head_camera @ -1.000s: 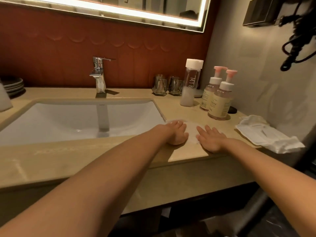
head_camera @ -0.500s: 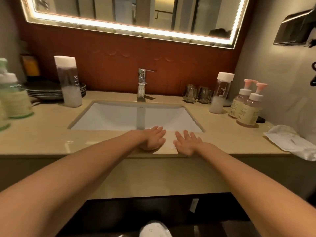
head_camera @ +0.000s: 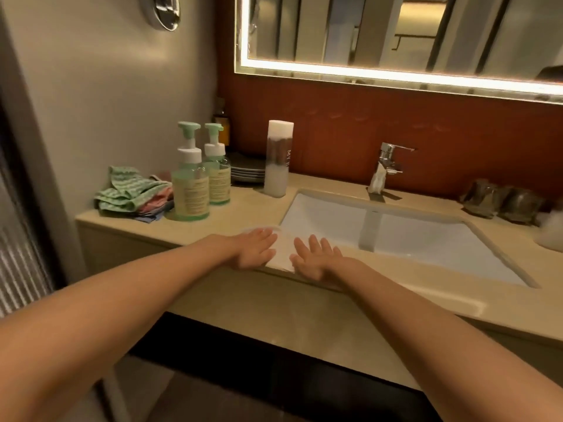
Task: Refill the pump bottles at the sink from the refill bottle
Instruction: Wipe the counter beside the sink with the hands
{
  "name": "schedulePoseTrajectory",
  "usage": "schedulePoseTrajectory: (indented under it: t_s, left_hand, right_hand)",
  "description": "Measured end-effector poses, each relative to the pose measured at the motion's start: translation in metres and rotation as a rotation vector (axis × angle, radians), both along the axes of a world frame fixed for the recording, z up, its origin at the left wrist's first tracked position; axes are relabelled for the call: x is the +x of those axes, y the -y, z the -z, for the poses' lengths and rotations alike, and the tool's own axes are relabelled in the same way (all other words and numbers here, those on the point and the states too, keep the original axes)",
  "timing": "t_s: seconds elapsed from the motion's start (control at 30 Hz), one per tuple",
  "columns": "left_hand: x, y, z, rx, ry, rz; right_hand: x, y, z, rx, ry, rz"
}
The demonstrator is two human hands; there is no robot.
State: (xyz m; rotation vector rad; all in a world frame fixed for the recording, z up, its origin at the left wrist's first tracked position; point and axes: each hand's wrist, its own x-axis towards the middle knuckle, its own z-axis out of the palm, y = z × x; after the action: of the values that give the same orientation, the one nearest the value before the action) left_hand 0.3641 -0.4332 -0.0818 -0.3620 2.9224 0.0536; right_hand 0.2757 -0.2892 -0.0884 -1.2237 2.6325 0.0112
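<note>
Two green pump bottles stand on the left of the counter, the nearer one (head_camera: 190, 187) in front of the farther one (head_camera: 217, 175). A tall clear refill bottle (head_camera: 277, 158) with a white cap stands just right of them, at the sink's back left corner. My left hand (head_camera: 255, 249) and my right hand (head_camera: 315, 257) lie flat, fingers straight, on a white cloth (head_camera: 281, 257) at the counter's front edge beside the sink (head_camera: 396, 236). Neither hand holds a bottle.
Folded green and pink cloths (head_camera: 131, 193) lie at the counter's far left by the wall. Dark plates (head_camera: 246, 172) are stacked behind the bottles. The faucet (head_camera: 385, 166) rises behind the sink; two glasses (head_camera: 499, 201) stand to its right. A lit mirror (head_camera: 396, 35) hangs above.
Both hands have slid the white cloth leftward along the counter's front edge, from right of the sink to its left corner. The view followed; the pink pump bottles left view and the green ones entered.
</note>
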Motion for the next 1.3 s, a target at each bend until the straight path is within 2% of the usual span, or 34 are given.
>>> schedulePoseTrajectory:
  t_s: [0.2,0.4,0.97,1.3]
  left_hand:
    - [0.042,0.057,-0.004,0.032,-0.003,-0.109]
    - [0.043,0.087,-0.007,0.038,-0.021,-0.152]
    - [-0.054,0.135,0.001,0.106,-0.092,-0.205]
    - [-0.099,0.149,0.004,0.144,-0.100,-0.263]
  right_hand:
    - [0.024,0.072,-0.001,0.029,-0.018,-0.102]
    - [0.017,0.110,-0.001,0.032,-0.024,-0.170]
    - [-0.086,0.167,0.002,0.033,0.003,-0.179]
    - [-0.104,0.175,0.002,-0.003,0.051,-0.174]
